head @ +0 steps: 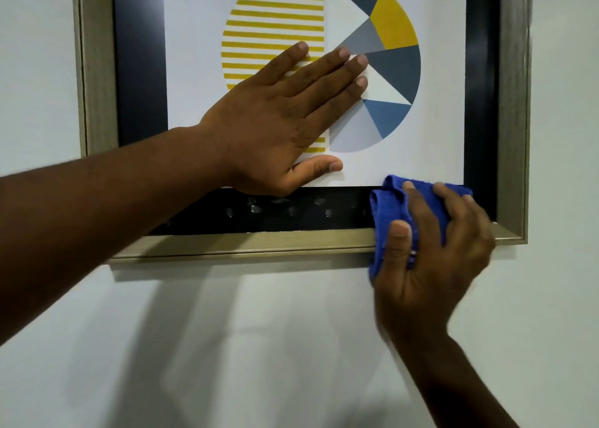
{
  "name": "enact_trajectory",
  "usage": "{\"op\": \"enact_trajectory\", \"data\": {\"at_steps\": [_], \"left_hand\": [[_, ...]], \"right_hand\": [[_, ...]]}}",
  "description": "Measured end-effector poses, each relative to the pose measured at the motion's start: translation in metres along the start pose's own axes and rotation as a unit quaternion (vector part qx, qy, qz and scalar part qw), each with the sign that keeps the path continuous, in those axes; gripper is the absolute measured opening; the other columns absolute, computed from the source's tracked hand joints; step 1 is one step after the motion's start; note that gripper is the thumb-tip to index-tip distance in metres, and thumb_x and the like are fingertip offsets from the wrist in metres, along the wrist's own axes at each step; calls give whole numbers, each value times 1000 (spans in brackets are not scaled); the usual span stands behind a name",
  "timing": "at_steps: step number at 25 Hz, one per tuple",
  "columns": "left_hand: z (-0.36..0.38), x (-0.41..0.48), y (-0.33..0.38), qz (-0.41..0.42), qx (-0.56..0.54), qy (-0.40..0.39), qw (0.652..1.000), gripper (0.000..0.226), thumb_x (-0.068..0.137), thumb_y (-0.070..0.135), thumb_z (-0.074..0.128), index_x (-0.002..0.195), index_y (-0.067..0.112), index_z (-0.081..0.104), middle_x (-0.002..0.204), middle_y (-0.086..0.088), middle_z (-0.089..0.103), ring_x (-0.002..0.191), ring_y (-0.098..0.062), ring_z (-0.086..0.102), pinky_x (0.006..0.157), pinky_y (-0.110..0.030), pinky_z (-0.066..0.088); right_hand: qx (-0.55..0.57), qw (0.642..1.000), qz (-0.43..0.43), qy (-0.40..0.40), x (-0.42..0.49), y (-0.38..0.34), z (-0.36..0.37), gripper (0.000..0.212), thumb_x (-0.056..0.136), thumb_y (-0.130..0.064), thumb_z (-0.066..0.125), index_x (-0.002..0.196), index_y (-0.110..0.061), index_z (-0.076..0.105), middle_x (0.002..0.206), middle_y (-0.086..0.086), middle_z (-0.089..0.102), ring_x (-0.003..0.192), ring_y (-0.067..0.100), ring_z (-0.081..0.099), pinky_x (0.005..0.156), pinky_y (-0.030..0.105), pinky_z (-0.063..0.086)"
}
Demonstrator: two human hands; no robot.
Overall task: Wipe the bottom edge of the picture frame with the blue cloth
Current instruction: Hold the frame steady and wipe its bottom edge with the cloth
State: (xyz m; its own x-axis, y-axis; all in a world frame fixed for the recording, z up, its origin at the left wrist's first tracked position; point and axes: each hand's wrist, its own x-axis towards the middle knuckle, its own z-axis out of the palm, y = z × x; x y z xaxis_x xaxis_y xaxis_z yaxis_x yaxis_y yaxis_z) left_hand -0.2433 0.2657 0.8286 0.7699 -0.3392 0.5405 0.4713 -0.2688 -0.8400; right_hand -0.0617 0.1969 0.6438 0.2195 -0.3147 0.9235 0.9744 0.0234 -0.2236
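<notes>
Head view, left to right: wall (pixel 39 71), then the frame (pixel 97 71) hanging on it. Left hand (pixel 275 119) lies flat on the print (pixel 194 71), fingers (pixel 337 67) spread and straight, gripping nothing, thumb just above the black mat (pixel 291 212); looks like it's bracing the frame. Below that thumb the mat shows a row of pale smudges, so that stretch reads as not cleaned yet. Bottom edge (pixel 243 244) of the frame runs under them, bare gold strip, can't tell if it's dusty. Further right, the right hand (pixel 434 256) has the cloth (pixel 389 200) bunched in a curled grip: thumb pinning it on the near side, fingers wrapped over the top, cloth pressed across the mat and the bottom edge close to the right corner. Hand is slightly blurred, likely mid-stroke. Judgement: wipe is under way at the right end; the long run left of the thumb looks left to do, direction of the stroke unclear.
</notes>
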Motion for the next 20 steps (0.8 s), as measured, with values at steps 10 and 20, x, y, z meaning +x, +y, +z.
{"op": "enact_trajectory", "data": {"at_steps": [10, 20], "left_hand": [[0, -1, -2, -4, -9, 5, 1000, 83, 96, 63, 12, 157, 7, 4, 167, -15, 6, 155, -29, 4, 126, -52, 11], [-3, -7, -15, 12, -25, -21, 999, 84, 95, 66, 10, 156, 9, 2, 167, -16, 8, 154, -32, 7, 126, -52, 14]], "right_hand": [[-4, 999, -33, -14, -5, -8, -4, 40, 102, -40, 40, 130, -18, 59, 140, 15, 54, 137, 34, 39, 114, 51, 33], [17, 999, 37, 5, -2, -28, 2, 43, 101, -41, 41, 123, -11, 64, 136, 16, 58, 134, 37, 43, 111, 53, 37]]}}
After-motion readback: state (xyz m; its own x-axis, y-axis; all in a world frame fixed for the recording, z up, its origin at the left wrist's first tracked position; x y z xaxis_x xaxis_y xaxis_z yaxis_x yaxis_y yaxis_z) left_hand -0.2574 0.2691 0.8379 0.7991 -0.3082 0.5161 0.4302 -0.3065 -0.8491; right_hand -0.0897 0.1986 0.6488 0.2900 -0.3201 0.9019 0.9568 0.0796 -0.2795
